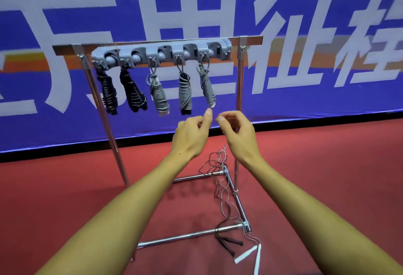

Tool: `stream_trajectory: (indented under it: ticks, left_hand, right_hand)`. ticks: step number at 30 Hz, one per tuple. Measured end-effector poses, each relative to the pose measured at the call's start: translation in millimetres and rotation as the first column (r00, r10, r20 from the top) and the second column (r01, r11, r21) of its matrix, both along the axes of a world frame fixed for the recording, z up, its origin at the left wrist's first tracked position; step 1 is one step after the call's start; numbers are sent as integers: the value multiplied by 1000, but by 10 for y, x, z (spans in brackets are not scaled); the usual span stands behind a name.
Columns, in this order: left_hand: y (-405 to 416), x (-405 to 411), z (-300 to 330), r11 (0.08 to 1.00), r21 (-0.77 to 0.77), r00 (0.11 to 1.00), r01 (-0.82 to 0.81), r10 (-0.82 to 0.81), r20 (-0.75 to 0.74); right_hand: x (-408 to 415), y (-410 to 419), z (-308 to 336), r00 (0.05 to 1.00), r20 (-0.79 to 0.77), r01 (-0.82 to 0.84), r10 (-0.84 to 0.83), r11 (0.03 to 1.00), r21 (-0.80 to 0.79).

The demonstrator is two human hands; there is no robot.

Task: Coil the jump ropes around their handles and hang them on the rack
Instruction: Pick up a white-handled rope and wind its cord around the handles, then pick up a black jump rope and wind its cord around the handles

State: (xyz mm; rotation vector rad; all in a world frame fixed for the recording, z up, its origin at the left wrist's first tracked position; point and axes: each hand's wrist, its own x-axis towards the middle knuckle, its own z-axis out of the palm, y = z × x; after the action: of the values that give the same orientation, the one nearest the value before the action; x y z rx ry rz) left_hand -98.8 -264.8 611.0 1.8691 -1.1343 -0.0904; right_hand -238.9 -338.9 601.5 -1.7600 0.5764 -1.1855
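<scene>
Both hands, left [192,131] and right [236,129], hover loosely curled and empty at centre frame, while 2 uncoiled ropes [226,205] trail lengthwise down the floor at lower right, nearer the right one.

coiled ropes [162,91]: five hung on rack [157,42] | loose ropes [226,198]: floor

Readable text: only on the banner [305,1]
Large white Chinese characters on blue, cropped at top and both edges; "里" and "征" legible at centre and centre-right, "程" partly cut at right edge; left characters too cropped to read; no other labels or numbers legible
</scene>
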Motion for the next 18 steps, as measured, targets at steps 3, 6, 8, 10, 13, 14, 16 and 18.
stream_trajectory:
  ticks: [3,6,8,10,13,14,16,18]
  left_hand:
    - [100,-113,-569,994,95,999,46,-45,-14]
    - [98,-126,-1197,974,216,997,65,-55,-49]
    - [67,-116,-1620,959,267,987,91,-51,-151]
    - [19,-108,-2045,941,318,978,114,-50,-203]
    - [-44,-117,-2640,919,369,955,137,-24,-295]
    - [-64,-128,-2837,911,383,945,149,-17,-326]
    - [-109,-136,-3274,890,427,927,160,13,-374]
    - [-148,-128,-3749,866,470,905,172,50,-423]
  right_hand:
    - [-192,69,-489,998,-63,12,-7,997,72]
    - [-326,47,-1021,990,-136,48,-26,986,157]
    - [-364,-14,-1388,978,-207,74,-28,972,221]
    - [-370,-88,-1775,966,-260,99,-15,945,311]
    - [-388,-151,-2405,951,-306,173,-34,883,437]
    - [-400,-154,-2633,940,-338,209,-48,864,458]
    - [-432,-119,-3054,911,-410,272,-55,826,494]
    - [-471,-87,-3460,872,-488,318,-30,794,519]
